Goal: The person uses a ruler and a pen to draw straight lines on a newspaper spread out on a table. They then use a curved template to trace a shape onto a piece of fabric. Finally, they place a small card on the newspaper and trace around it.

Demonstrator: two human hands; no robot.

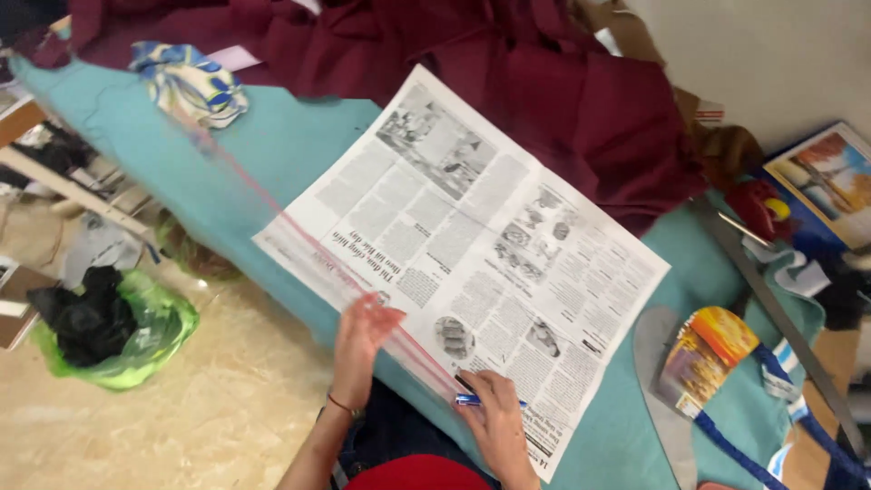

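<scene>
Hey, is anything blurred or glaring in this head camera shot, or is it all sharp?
Head view: the pink ruler is smeared by motion blur, and the left hand looks soft too; the newspaper is fairly sharp, evenly lit, without strong glare; the right hand holds a blue pen.

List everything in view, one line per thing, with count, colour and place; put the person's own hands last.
newspaper sheet: one, black and white, spread on the table middle
table cover: one, teal, under the sheet
clear ruler: one, pink-edged, along the sheet's near edge
pen: one, blue, at the sheet's near corner
maroon cloth: a heap, far side of the table
patterned cloth: one, blue, yellow and white, far left
curved template: one, grey, right of the sheet
green bag: one, dark contents, on the floor left
left hand: one, pressing on the ruler
right hand: one, holding the pen
</scene>
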